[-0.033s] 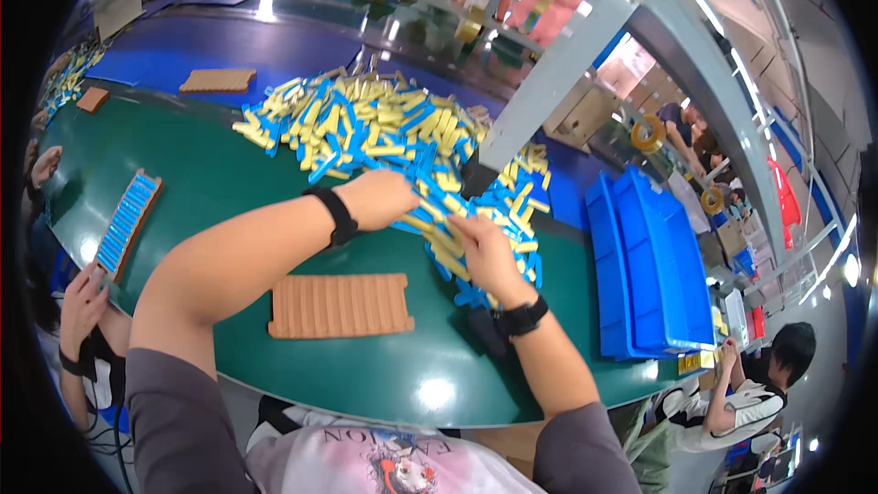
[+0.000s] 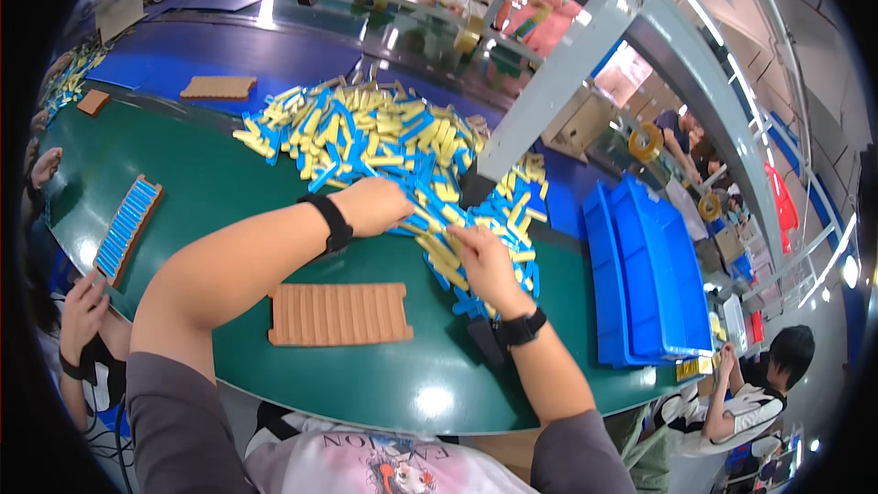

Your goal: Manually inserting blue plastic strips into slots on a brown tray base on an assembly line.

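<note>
A heap of small blue and yellow strip-like pieces (image 2: 366,133) spreads over the far middle of the green table (image 2: 366,380). My left hand (image 2: 370,206) reaches into its near edge, fingers curled and partly hidden among the pieces. Close on its right, my right hand (image 2: 489,265) is bent over the same edge, its index finger and thumb drawn together. Whatever lies between the fingers of either hand is too small to make out. In front of my left forearm lies a brown ridged tray (image 2: 340,315) with bare grooves.
At left, a co-worker's hand (image 2: 84,311) touches a brown tray filled with blue pieces (image 2: 128,229). Nested blue bins (image 2: 649,274) stand at right. A grey metal post (image 2: 558,82) slants down beside the heap. Another brown tray (image 2: 218,87) lies on the blue belt (image 2: 302,55).
The table, tray and bins sit a little differently in the picture, as the view has shifted slightly. Both my hands stay at the heap's near edge.
</note>
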`<state>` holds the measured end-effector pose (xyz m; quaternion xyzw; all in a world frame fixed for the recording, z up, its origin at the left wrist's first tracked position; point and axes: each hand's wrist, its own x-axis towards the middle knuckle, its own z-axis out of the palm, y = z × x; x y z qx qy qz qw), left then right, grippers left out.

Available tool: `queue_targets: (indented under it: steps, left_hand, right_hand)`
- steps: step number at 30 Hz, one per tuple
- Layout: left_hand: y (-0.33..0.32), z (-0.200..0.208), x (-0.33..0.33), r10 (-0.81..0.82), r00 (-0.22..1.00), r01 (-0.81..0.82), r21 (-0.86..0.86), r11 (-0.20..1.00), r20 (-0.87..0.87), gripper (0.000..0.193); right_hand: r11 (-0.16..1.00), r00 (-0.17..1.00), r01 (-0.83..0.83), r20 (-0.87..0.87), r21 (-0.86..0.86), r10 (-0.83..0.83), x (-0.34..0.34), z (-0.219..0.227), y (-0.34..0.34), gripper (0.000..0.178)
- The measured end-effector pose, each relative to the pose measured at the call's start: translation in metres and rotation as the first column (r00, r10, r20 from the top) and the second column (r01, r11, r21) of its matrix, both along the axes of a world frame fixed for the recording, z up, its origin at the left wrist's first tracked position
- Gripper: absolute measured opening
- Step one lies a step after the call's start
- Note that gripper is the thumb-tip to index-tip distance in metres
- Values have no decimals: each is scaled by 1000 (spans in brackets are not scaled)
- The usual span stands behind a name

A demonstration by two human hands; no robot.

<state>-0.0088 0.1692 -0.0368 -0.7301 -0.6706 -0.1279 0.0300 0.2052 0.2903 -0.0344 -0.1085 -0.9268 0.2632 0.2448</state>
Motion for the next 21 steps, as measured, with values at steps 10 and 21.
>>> queue_targets:
  steps: [10,21]
  left_hand:
    - [-39,18,-19,112,970,-106,-40,994,216,23]
    - [-97,25,9,102,917,-176,162,971,385,29]
  right_hand:
    - [968,975,86,-182,-237,-131,4,5,-16,13]
    - [765,985,51,-92,-642,-143,12,8,-20,23]
